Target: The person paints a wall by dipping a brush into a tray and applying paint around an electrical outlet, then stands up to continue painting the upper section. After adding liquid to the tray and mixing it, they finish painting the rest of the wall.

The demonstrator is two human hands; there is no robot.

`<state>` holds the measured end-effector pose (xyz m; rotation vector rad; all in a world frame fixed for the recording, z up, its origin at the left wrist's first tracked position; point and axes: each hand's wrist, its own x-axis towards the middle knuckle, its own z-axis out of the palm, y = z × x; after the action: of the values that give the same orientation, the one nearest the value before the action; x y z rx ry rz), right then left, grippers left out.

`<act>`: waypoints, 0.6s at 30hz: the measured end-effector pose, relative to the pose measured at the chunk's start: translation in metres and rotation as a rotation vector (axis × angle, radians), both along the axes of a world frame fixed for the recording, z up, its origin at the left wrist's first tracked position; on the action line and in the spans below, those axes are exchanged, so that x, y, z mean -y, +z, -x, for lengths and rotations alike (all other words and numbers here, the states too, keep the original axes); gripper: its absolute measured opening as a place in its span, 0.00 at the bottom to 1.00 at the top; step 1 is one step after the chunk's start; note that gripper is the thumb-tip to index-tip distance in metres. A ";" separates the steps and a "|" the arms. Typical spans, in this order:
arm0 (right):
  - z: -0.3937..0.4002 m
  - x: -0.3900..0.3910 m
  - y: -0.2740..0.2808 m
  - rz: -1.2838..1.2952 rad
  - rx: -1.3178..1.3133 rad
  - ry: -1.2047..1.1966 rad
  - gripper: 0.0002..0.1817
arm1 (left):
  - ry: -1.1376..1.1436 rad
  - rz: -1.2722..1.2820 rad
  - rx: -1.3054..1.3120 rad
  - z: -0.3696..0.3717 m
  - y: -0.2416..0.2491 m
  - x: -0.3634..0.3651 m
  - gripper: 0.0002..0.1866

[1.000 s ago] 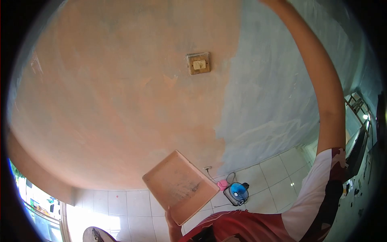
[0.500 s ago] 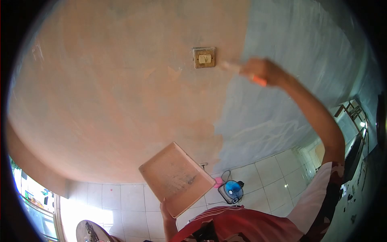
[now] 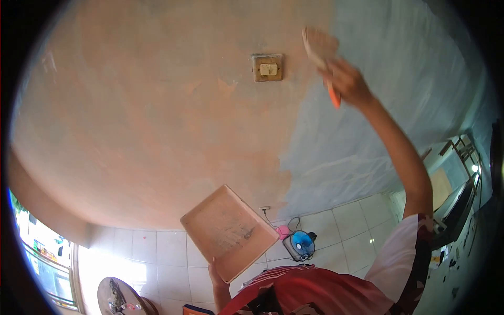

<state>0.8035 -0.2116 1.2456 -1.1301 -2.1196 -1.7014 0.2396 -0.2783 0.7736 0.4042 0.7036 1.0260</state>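
My right hand (image 3: 345, 83) is closed round the orange handle of a paintbrush (image 3: 319, 46), raised to the upper right of a light switch (image 3: 268, 69). The brush's wide bristles point up and left, near the wall (image 3: 173, 121), blurred by motion. Peach paint covers the wall's left part; the right part is grey-blue. My left hand (image 3: 216, 274) grips the lower corner of a peach-coated paint tray (image 3: 223, 231), held tilted at waist height. A thin coat with dark smudges shows inside the tray. Some left fingers are hidden beneath it.
On the tiled floor (image 3: 336, 239) by the wall stands a blue fan (image 3: 301, 245), with a pink object (image 3: 283, 231) beside it. A cord runs from a wall socket (image 3: 264, 208). A round table (image 3: 118, 299) is at lower left, furniture (image 3: 455, 178) at the right.
My right hand has swung the brush upward from beside the switch, and its bristles now point up instead of left. The tray and my left hand have hardly moved.
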 end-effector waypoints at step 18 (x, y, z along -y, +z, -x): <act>0.150 0.010 0.160 0.670 -0.543 -0.026 0.10 | 0.102 -0.024 -0.024 -0.010 -0.007 0.012 0.34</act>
<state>0.6533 -0.2220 1.4060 -1.5527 -2.3219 -0.5476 0.2492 -0.2906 0.7666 0.4054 0.7397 1.1280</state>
